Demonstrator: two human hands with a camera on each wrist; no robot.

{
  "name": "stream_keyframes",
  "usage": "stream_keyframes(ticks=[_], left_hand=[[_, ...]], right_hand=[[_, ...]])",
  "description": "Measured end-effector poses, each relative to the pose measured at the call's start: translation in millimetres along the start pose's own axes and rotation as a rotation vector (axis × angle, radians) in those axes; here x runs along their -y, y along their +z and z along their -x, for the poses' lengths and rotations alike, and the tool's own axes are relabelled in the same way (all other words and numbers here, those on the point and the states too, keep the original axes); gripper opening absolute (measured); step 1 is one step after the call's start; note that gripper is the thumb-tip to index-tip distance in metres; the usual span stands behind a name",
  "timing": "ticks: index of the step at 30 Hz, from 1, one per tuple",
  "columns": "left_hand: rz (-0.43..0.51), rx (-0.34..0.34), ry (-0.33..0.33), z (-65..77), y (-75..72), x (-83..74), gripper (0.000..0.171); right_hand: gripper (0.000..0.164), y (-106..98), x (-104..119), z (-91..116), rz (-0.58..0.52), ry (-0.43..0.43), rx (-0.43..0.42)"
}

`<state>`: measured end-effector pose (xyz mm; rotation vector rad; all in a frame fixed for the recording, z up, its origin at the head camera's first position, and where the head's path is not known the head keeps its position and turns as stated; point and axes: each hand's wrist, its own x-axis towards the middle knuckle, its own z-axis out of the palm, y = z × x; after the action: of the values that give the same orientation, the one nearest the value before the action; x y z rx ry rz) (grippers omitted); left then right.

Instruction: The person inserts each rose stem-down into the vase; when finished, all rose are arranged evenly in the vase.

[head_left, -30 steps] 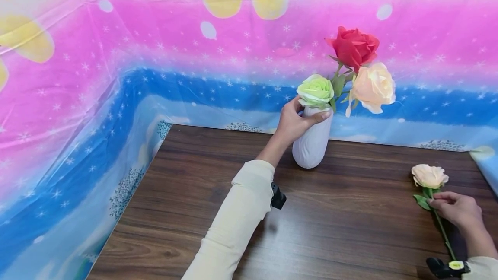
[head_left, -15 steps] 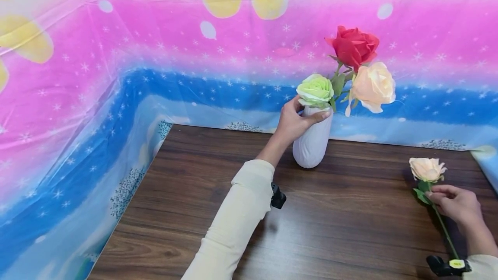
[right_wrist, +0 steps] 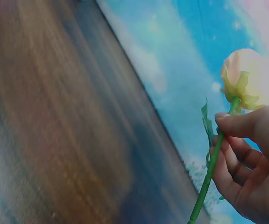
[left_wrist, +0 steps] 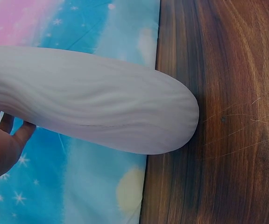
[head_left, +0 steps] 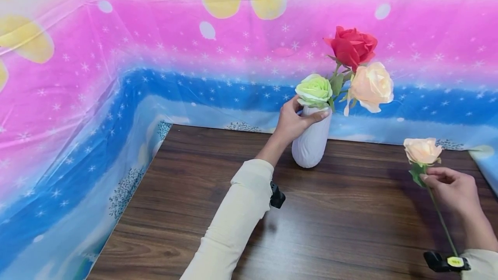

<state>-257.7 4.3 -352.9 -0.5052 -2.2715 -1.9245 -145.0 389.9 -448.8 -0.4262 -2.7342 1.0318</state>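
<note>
A white vase (head_left: 311,141) with wavy ridges stands on the dark wooden table. My left hand (head_left: 295,120) grips it near the neck, thumb on the near side. Out of the vase come a green-white rose (head_left: 314,90), a red rose (head_left: 352,47) and a peach rose (head_left: 371,86). To the right, my right hand (head_left: 455,189) pinches the stem of another peach rose (head_left: 422,151) just below the bloom. In the right wrist view this rose's green stem (right_wrist: 211,168) runs between thumb and fingers, with a leaf beside it.
The brown table (head_left: 202,185) ends at the back against a pink and blue cloth (head_left: 186,46) printed with snowflakes. A black wrist camera (head_left: 278,195) sits on the left sleeve, and another camera (head_left: 443,262) on the right.
My right hand has lifted the peach rose upward and slightly left, away from the tabletop. My left hand and the vase have stayed in place.
</note>
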Motion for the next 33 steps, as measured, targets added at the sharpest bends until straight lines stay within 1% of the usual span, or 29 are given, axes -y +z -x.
stream_keyframes(ticks=[3,4,8,9,11,14,20,23,26,30,33], left_hand=[[0.001,-0.001,0.005,0.4,-0.1,0.1,0.056],[0.0,-0.001,0.005,0.3,-0.2,0.4,0.056],[-0.004,0.003,0.009,0.5,-0.5,0.5,0.056],[-0.005,0.003,0.009,0.5,-0.5,0.4,0.056],[-0.006,0.005,0.009,0.4,-0.5,-0.1,0.055],[-0.005,0.003,0.009,0.1,-0.4,-0.2,0.054],[-0.01,0.003,0.011,-0.4,-0.6,1.2,0.056],[-0.011,0.003,0.013,0.2,-0.6,0.7,0.056],[-0.004,0.005,0.013,0.2,-0.3,0.2,0.056],[0.01,0.005,0.014,-0.1,-0.2,0.5,0.056],[0.015,0.006,0.012,0.0,0.2,0.8,0.056]], right_hand=[[0.031,-3.2,11.2,1.9,-0.018,-0.046,-0.015],[0.028,-4.3,14.7,2.2,-0.03,-0.062,-0.019],[0.004,-7.8,26.9,2.8,-0.078,-0.093,-0.036],[0.005,-8.5,29.6,2.9,-0.091,-0.095,-0.043],[0.015,-10.1,35.5,3.6,-0.108,-0.086,-0.059],[0.021,-13.3,43.3,4.2,-0.151,-0.085,-0.082],[0.036,-23.4,55.8,3.4,-0.341,-0.086,-0.116],[0.036,-26.8,61.4,3.6,-0.4,-0.096,-0.152],[0.035,-28.8,66.9,4.5,-0.438,-0.078,-0.181],[0.03,-31.3,77.0,2.7,-0.553,-0.027,-0.218],[0.025,-31.6,85.1,1.4,-0.682,-0.026,-0.248]])
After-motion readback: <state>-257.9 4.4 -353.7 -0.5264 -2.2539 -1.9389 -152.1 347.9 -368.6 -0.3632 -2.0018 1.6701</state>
